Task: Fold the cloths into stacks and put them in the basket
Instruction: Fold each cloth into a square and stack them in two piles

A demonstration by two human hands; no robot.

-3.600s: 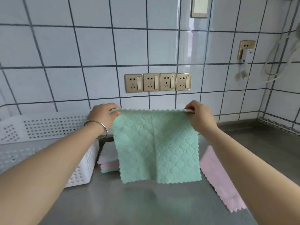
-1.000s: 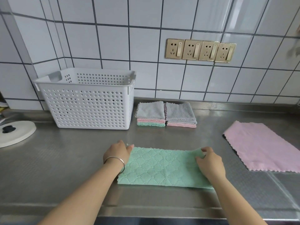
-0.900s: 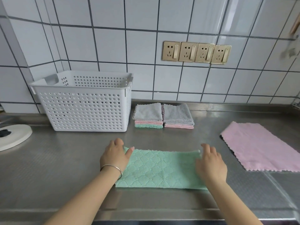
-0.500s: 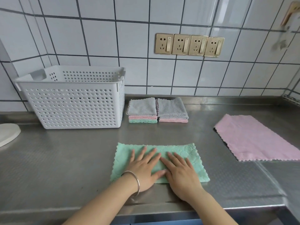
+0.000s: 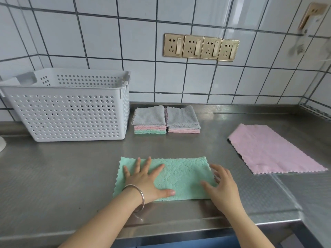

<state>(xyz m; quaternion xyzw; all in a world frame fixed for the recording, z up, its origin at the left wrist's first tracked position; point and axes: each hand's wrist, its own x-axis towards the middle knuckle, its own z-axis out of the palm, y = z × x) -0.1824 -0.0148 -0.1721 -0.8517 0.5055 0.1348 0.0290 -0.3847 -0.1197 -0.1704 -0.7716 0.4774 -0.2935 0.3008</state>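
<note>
A green cloth [image 5: 180,176], folded in half into a long strip, lies flat on the steel counter in front of me. My left hand [image 5: 145,179] presses on its left part with fingers spread. My right hand [image 5: 221,187] rests with straight fingers on its right end. Behind it sit two stacks of folded cloths: the left stack [image 5: 149,120] is grey on pink on green, the right stack [image 5: 182,119] is grey on pink. The white perforated basket [image 5: 69,113] stands at the back left. A pink cloth [image 5: 272,151] lies unfolded to the right.
The counter's front edge [image 5: 179,231] runs just below my wrists. A tiled wall with a row of sockets [image 5: 200,47] backs the counter. A white round object [image 5: 1,144] peeks in at the far left edge.
The green cloth was held up, then laid down and folded in half. My hands pressed together at its middle and have now slid apart toward its two ends.
</note>
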